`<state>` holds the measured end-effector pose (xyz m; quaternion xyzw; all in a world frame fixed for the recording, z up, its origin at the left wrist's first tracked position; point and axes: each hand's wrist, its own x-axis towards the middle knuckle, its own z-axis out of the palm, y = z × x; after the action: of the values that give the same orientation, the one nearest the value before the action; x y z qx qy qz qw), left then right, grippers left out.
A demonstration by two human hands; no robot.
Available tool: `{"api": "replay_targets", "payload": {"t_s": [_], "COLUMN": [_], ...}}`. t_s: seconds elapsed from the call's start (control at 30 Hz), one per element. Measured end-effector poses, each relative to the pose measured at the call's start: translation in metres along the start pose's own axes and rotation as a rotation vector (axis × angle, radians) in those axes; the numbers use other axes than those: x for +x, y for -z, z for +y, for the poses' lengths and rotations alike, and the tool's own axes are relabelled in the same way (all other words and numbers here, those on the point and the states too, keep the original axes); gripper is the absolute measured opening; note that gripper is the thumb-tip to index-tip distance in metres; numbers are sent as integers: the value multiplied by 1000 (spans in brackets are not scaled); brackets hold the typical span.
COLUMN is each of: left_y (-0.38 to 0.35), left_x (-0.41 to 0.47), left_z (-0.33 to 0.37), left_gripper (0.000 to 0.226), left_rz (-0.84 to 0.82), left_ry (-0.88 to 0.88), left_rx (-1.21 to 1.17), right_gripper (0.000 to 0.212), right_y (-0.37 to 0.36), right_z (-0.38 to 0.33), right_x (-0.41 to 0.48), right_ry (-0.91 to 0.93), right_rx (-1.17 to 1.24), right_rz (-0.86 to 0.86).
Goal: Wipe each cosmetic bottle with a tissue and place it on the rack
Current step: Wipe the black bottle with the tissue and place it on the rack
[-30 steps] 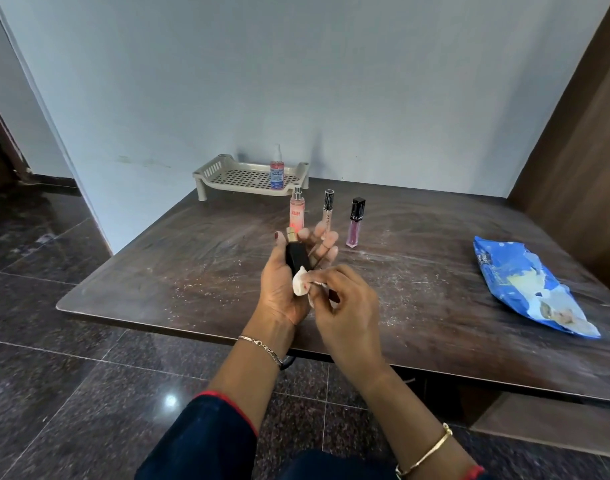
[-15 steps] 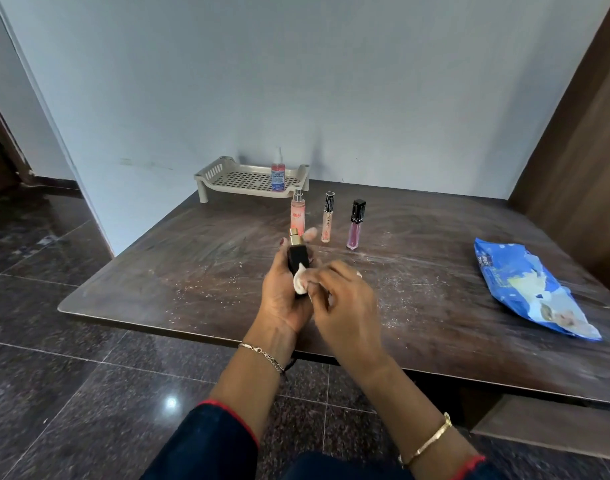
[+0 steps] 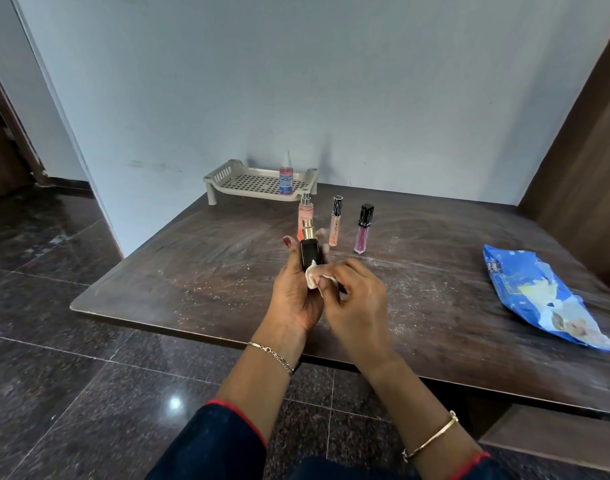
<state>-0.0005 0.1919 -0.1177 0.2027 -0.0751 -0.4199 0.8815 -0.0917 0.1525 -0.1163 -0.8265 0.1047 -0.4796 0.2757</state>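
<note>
Right fingertips [image 3: 336,271] are curled in, pinching a small wad of white tissue [image 3: 312,278] and pressing it against the lower front face of the black bottle [image 3: 309,255]. The right hand [image 3: 360,306] sits just beside and partly in front of the left hand [image 3: 294,299]. The left hand wraps the bottle from behind and below, with a red-nailed thumb on the left edge and the other fingers mostly hidden. The bottle is upright, gold spray top [image 3: 307,228] pointing up, held in the air above the near half of the table [image 3: 192,271]. Judgement: wiping step in hand, with the wad covering only the lower front. To do it well, keep the left grip low and firm and draw the tissue along each flat face in turn. Turn the bottle between thumb and fingers to reach sides and back, then shift the grip so the patch under the left fingers gets wiped too. Stay off the sprayer head. Risk: a smooth body may slip while turning, so work over the table. Beyond the hands, upright in a row, wait the pink spray bottle [image 3: 305,213], peach gloss tube [image 3: 335,220] and purple gloss tube [image 3: 362,230]. One blue-labelled bottle [image 3: 286,178] stands toward the right end of the rack [image 3: 248,183], by the wall. The blue tissue packet [image 3: 525,292] lies well to the right.
</note>
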Motion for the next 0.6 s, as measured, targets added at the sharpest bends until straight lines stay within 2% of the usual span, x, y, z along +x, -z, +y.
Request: {"api": "replay_targets", "payload": {"t_s": [0.07,0.13,0.2,0.27,0.37,0.47,0.6], "left_y": [0,-1,2,5,8,10,5], "left_x": [-4,-8,-8,-8,-9,-8,-11], "left_z": [-1,-3,-3,-3,-2,-3,-5], "left_gripper": [59,59,57,64,71,66,63], "left_rz": [3,7,22,48,45,20,-32], "left_ry": [-10,-34,-62,-71,-49,-36,19], "left_rx": [74,145,160,139,101,63,1], "right_gripper": [18,19,17,14,15,18,22], "right_y": [2,6,10,15,23,24,9], "right_z": [-1,-1,1,6,5,-7,-17], "right_x": [1,1,4,11,26,36,29], "right_ry": [12,-2,-94,-229,-329,-269,23], "right_rx": [11,21,8,20,67,46,-94], "right_rz": [-12,0,68,131,142,22,-116]}}
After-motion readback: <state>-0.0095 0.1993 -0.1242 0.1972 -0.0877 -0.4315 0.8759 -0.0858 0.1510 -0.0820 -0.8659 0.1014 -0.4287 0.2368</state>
